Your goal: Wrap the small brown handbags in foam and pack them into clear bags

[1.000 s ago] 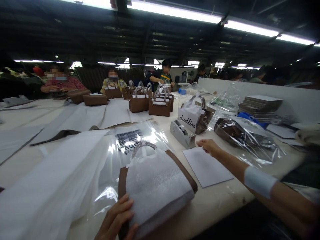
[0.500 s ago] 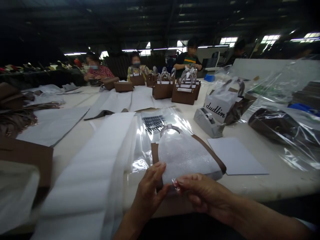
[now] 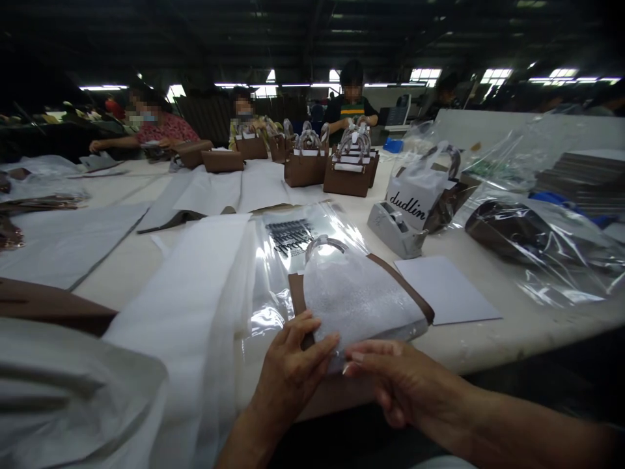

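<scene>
A brown handbag lies on the table in front of me, its front covered by a white foam sheet. Its wrapped handles point away from me. My left hand grips the near left corner of the bag, thumb pressing on the foam near its lower edge. Just right of that thumb is my right hand, fingertips close to the bag's bottom edge, fingers loosely bent and slightly apart. No object shows in it. Beneath the bag lies a clear printed plastic bag.
A tape dispenser and white card lie to the right, beside a wrapped "dudlin" bag and plastic-covered goods. White foam sheets are stacked left. Several brown handbags and co-workers are across the table.
The small piece of clear tape between my right fingertips no longer shows there. My left thumb has moved right onto the foam's edge. The view has shifted a little.
</scene>
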Demonstrator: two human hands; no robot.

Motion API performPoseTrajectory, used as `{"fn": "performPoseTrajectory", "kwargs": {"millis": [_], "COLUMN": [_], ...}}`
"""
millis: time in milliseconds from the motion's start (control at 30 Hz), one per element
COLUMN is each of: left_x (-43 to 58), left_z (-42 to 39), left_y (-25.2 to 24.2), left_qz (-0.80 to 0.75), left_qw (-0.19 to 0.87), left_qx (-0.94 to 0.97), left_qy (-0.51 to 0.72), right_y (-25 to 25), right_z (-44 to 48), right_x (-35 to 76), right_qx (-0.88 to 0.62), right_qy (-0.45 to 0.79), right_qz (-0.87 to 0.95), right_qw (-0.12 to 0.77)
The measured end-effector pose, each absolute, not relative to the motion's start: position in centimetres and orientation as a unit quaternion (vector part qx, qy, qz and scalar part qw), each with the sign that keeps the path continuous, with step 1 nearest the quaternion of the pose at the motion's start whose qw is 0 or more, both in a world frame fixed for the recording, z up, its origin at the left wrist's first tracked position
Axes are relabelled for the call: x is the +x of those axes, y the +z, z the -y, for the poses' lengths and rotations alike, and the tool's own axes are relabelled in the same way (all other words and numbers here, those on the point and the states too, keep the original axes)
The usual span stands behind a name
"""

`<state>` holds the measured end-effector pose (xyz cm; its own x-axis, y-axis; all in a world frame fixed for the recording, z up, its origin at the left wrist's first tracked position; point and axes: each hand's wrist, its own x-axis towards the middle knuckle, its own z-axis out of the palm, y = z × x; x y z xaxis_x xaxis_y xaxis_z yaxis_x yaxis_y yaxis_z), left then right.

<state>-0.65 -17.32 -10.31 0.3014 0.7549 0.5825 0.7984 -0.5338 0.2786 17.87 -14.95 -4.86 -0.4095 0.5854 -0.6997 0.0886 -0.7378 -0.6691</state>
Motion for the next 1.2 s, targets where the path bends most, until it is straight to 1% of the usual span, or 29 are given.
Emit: {"fn": "performPoseTrajectory", "kwargs": {"millis": [200, 333, 400, 467, 533, 567, 600, 633, 667, 700, 733, 767, 800, 867, 967, 1067, 1133, 1200], "left_x": [-0.1, 0.7, 1.0, 1.1, 1.2, 1.3, 1.4, 1.5, 1.6, 1.6, 1.7, 1.7, 1.7, 1.6, 1.6, 1.7, 1.7, 1.6], "left_z": [17.6, 17.6, 17.6, 17.7, 17.9, 18.0, 18.2, 18.3, 18.4, 18.4, 18.5, 18.5, 18.5, 18.6, 18.8, 18.8, 18.7, 18.6], "left_y": [-10.1, -10.7, -10.8, -10.8, -10.8, -10.9, -11.0, -11.2, -11.4, -11.5, -11.7, -11.7, -11.7, -11.3, -10.8, -10.9, -11.4, -12.0], "left_qz": [0.504, 0.522, 0.526, 0.531, 0.537, 0.541, 0.545, 0.548, 0.551, 0.552, 0.553, 0.552, 0.551, 0.547, 0.541, 0.546, 0.537, 0.514], "left_qw": [-0.004, 0.006, 0.007, 0.001, -0.006, -0.009, -0.011, -0.012, -0.010, -0.007, -0.004, 0.001, 0.004, 0.000, -0.022, 0.007, 0.053, 0.088], "left_qx": [-0.795, -0.771, -0.768, -0.769, -0.773, -0.775, -0.776, -0.776, -0.774, -0.772, -0.771, -0.771, -0.772, -0.779, -0.791, -0.785, -0.782, -0.786], "left_qy": [-0.336, -0.364, -0.365, -0.355, -0.337, -0.327, -0.318, -0.313, -0.312, -0.313, -0.316, -0.319, -0.318, -0.307, -0.283, -0.292, -0.312, -0.331], "right_y": [-5.6, -6.7, -8.0, -9.3, -9.9, -9.8, -9.4, -8.8, -8.1, -7.5, -7.1, -7.1, -7.3, -8.8, -11.8, -12.6, -11.2, -8.7], "right_z": [16.3, 17.0, 17.9, 18.9, 19.5, 19.5, 19.2, 18.7, 18.0, 17.1, 16.1, 15.2, 14.4, 13.2, 12.8, 13.4, 13.5, 12.3], "right_x": [18.7, 18.4, 18.6, 19.3, 20.4, 21.0, 21.6, 22.2, 22.5, 22.7, 22.7, 22.4, 22.0, 21.0, 19.7, 19.6, 20.2, 20.8], "right_qx": [-0.516, -0.503, -0.515, -0.519, -0.498, -0.483, -0.468, -0.445, -0.408, -0.357, -0.296, -0.238, -0.195, -0.164, -0.187, -0.194, -0.172, -0.139], "right_qy": [0.788, 0.803, 0.813, 0.831, 0.841, 0.824, 0.778, 0.698, 0.583, 0.444, 0.301, 0.179, 0.085, -0.032, -0.110, -0.126, -0.088, 0.000], "right_qz": [0.233, 0.163, 0.108, 0.095, 0.186, 0.281, 0.402, 0.535, 0.660, 0.761, 0.831, 0.875, 0.901, 0.928, 0.935, 0.929, 0.938, 0.953], "right_qw": [0.242, 0.275, 0.250, 0.174, 0.101, 0.094, 0.117, 0.170, 0.240, 0.309, 0.362, 0.381, 0.379, 0.332, 0.279, 0.287, 0.289, 0.270]}}
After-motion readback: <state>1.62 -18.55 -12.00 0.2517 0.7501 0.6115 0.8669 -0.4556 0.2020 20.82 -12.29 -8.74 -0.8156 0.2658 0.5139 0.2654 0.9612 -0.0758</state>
